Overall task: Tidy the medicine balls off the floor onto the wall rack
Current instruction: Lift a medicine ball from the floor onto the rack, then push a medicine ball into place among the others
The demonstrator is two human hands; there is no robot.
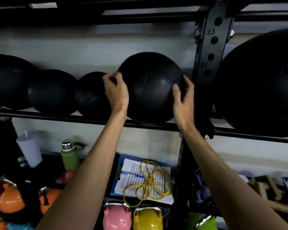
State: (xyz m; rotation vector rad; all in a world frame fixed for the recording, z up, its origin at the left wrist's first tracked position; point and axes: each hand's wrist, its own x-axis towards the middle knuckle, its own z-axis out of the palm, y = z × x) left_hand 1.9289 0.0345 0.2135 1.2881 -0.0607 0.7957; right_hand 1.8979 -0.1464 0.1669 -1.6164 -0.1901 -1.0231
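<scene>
A black medicine ball (150,87) with a seam down its middle sits on the rack's front rail (57,117), just left of the black upright post (211,52). My left hand (115,90) holds its left side with curled fingers. My right hand (183,97) holds its right side, thumb on the front. Three more black balls line the same shelf to the left, the nearest one (91,95) touching my left hand's side. A much bigger black ball (259,83) sits right of the post.
Below the rack stand a white tumbler (29,149), a green bottle (69,155), a blue clipboard with papers and a yellow cord (148,183). Kettlebells in orange (10,200), pink (116,216), yellow (148,218) and green line the bottom edge.
</scene>
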